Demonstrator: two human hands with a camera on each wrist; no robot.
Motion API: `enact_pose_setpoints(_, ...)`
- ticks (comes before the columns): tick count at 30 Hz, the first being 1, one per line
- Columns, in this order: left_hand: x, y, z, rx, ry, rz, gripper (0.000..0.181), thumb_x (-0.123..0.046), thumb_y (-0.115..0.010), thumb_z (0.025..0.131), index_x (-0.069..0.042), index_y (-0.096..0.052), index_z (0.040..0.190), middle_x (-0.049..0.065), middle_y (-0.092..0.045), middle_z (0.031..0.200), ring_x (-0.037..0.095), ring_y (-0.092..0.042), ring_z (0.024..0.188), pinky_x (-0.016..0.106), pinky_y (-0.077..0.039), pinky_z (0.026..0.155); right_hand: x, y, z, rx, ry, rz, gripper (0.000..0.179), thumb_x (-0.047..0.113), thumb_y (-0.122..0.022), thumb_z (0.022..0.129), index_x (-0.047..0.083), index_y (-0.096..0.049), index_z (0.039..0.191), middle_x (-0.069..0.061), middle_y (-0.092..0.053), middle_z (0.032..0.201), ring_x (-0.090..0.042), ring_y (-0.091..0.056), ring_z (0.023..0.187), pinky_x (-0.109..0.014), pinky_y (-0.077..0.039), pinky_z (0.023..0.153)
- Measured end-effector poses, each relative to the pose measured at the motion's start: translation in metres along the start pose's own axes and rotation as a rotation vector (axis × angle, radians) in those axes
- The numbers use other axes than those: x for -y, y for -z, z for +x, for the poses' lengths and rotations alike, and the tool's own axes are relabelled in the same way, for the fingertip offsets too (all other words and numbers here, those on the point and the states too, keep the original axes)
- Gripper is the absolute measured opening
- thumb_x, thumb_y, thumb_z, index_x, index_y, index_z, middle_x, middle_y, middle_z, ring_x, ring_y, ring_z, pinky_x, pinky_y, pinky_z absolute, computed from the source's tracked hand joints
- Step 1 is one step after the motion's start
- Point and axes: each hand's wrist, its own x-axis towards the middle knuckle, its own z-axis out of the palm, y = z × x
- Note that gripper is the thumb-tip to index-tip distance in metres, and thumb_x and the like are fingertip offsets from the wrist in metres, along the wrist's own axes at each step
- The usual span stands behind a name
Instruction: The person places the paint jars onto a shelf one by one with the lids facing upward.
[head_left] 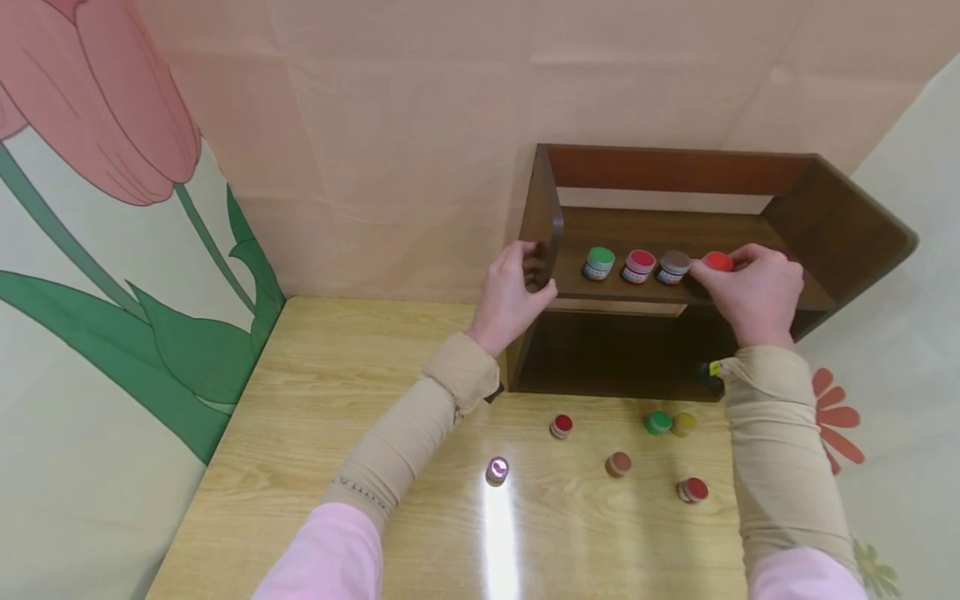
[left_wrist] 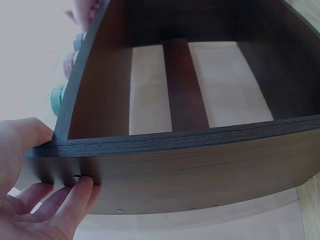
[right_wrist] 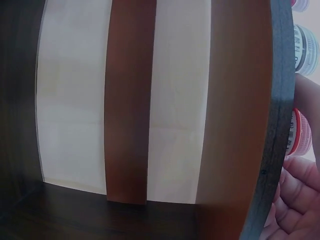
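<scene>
A dark brown wooden shelf unit (head_left: 540, 208) stands at the back right of the table. My left hand (head_left: 510, 296) grips its left side panel; the left wrist view has the thumb at the front edge and the fingers (left_wrist: 75, 200) against the outer face. On the middle board my right hand (head_left: 757, 292) holds a red-lidded paint jar (head_left: 717, 262) between thumb and fingers. To its left, in a row, stand a brown-lidded jar (head_left: 673, 267), a crimson-lidded jar (head_left: 639, 266) and a green-lidded jar (head_left: 599, 262). In the right wrist view the board partly hides the right hand.
On the wooden table (head_left: 360, 358) before the unit lie several more jars: a dark red one (head_left: 561, 426), a glare-covered one (head_left: 497, 470), a brown one (head_left: 618, 464), a green one (head_left: 658, 422), a yellow one (head_left: 683, 424) and a red one (head_left: 693, 490). Fabric (head_left: 405, 125) hangs behind.
</scene>
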Motion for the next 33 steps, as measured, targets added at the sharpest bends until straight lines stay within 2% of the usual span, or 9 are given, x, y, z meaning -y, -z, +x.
enact_pose_setpoints(17,0.001,0.0,0.0,-0.006,-0.006,-0.011,0.046,-0.005,-0.077,0.086,0.004,-0.054,0.125,0.015,-0.061,0.118,0.02,-0.066,0.104,0.014,-0.053,0.085,-0.003,-0.002,-0.006,-0.032,0.038,-0.065,0.076,0.066,-0.065,0.085,-0.009,-0.07,0.099,-0.028,-0.068,0.094,-0.041,-0.054,0.087,-0.042,-0.038,0.065)
enact_pose_setpoints(25,0.001,0.0,-0.002,0.0,0.001,0.0,0.047,-0.006,-0.077,0.086,0.003,-0.054,0.127,0.014,-0.06,0.119,0.02,-0.065,0.105,0.014,-0.053,0.085,-0.006,0.004,-0.012,-0.016,0.038,-0.026,0.077,0.067,-0.067,0.084,-0.006,-0.069,0.108,-0.025,-0.069,0.103,-0.039,-0.055,0.095,-0.042,-0.038,0.071)
enact_pose_setpoints(29,0.001,0.0,-0.002,0.002,0.001,0.013,0.047,-0.007,-0.077,0.087,0.003,-0.054,0.127,0.014,-0.06,0.12,0.02,-0.065,0.105,0.014,-0.054,0.086,-0.008,0.013,-0.017,-0.021,-0.017,0.029,0.079,0.07,-0.066,0.083,-0.002,-0.069,0.115,-0.019,-0.068,0.106,-0.031,-0.054,0.098,-0.039,-0.038,0.073)
enact_pose_setpoints(33,0.0,0.001,-0.002,0.001,0.002,0.023,0.048,-0.008,-0.077,0.087,0.003,-0.054,0.127,0.015,-0.06,0.12,0.021,-0.064,0.106,0.015,-0.054,0.086,-0.009,0.021,-0.023,-0.103,-0.064,0.097,0.071,0.067,-0.07,0.081,0.003,-0.072,0.111,-0.006,-0.066,0.097,-0.012,-0.05,0.086,-0.028,-0.038,0.071)
